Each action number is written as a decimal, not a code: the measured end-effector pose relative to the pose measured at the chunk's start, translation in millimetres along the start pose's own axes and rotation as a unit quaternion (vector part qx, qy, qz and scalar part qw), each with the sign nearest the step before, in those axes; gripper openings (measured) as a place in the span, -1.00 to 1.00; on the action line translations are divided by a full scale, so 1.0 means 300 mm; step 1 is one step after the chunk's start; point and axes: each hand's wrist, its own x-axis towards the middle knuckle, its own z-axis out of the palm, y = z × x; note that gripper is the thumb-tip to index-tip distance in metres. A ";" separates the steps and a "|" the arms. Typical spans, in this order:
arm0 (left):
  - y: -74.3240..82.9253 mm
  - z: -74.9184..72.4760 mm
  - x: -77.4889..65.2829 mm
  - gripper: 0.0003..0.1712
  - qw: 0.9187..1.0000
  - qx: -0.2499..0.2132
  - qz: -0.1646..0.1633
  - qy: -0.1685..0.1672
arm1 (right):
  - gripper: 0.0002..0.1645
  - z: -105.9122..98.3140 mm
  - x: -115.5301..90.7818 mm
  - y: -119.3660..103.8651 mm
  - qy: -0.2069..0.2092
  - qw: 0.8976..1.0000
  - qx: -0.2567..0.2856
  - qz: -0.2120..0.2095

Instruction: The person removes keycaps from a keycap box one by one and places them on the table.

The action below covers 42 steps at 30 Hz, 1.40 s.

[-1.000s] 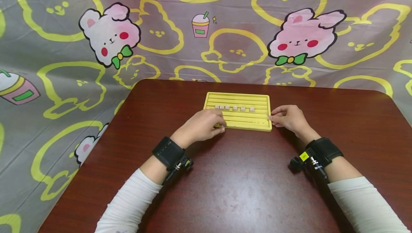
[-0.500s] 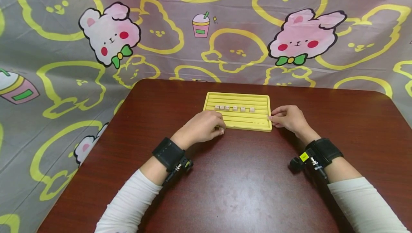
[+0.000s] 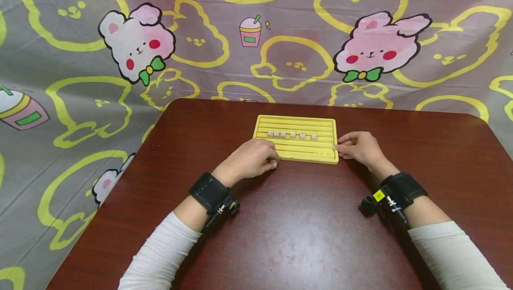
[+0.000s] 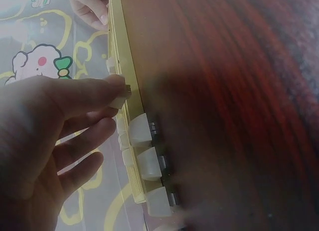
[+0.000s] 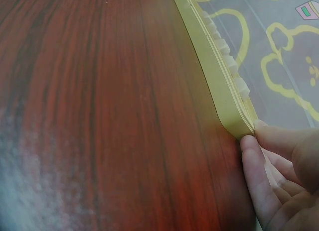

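A shallow yellow tray [image 3: 298,151] with raised ridges lies on the table, with a row of small pale keycaps [image 3: 292,135] across its middle. At the tray's front left, my left hand [image 3: 253,158] pinches a white keycap [image 4: 118,98] between thumb and forefinger, close to the front wall. Its other fingers are loosely bent. Several more keycaps [image 4: 150,164], their stems showing, stand along the tray's front edge in the left wrist view; the left hand hides them in the head view. My right hand [image 3: 361,148] pinches the tray's right edge with thumb and fingers.
The dark red wooden table [image 3: 304,227] extends around the tray. Behind it hangs a grey curtain [image 3: 240,67] printed with cartoon animals. A black wrist strap with a small camera [image 3: 232,204] is on the left wrist, and another camera [image 3: 369,204] on the right.
My left hand has shifted slightly left and toward me along the tray's front edge, still pinching a keycap. The right hand and the tray stay almost where they were.
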 end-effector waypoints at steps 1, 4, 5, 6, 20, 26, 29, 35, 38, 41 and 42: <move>-0.001 0.001 0.000 -0.92 1.000 0.003 0.000 0.001 | -0.54 0.000 0.000 0.000 0.000 1.000 0.000 0.000; -0.003 0.003 0.002 -0.93 1.000 0.008 0.000 0.003 | -0.54 0.001 -0.001 0.000 0.000 1.000 0.000 0.001; -0.003 0.003 0.002 -0.93 1.000 0.010 0.000 0.003 | -0.54 0.001 -0.001 -0.001 0.000 1.000 0.000 0.001; -0.003 0.003 0.002 -0.93 1.000 0.011 -0.001 0.003 | -0.54 0.001 -0.001 0.000 -0.001 1.000 0.001 0.001; -0.010 0.011 0.002 -0.93 1.000 0.017 -0.008 0.001 | -0.54 0.000 0.001 0.002 -0.001 1.000 -0.003 0.000; -0.016 0.015 0.001 -0.95 1.000 0.018 -0.011 0.000 | -0.55 0.000 0.003 0.003 0.000 1.000 -0.003 -0.001; -0.018 0.018 0.000 -0.95 1.000 0.017 -0.013 0.000 | -0.55 -0.001 0.004 0.003 -0.001 1.000 -0.002 0.000; -0.025 0.026 0.002 -0.94 1.000 0.017 -0.012 0.003 | -0.55 -0.003 0.004 -0.001 0.001 1.000 -0.002 0.007; -0.029 0.029 0.005 -0.95 1.000 0.018 -0.010 0.002 | -0.55 -0.004 0.004 -0.001 0.000 1.000 -0.003 0.008; -0.032 0.031 0.007 -0.96 1.000 0.020 -0.008 0.000 | -0.55 -0.004 0.003 -0.004 0.000 1.000 -0.004 0.008; -0.033 0.031 0.007 -0.96 1.000 0.019 -0.008 0.000 | -0.55 -0.004 0.003 -0.005 0.000 1.000 -0.004 0.008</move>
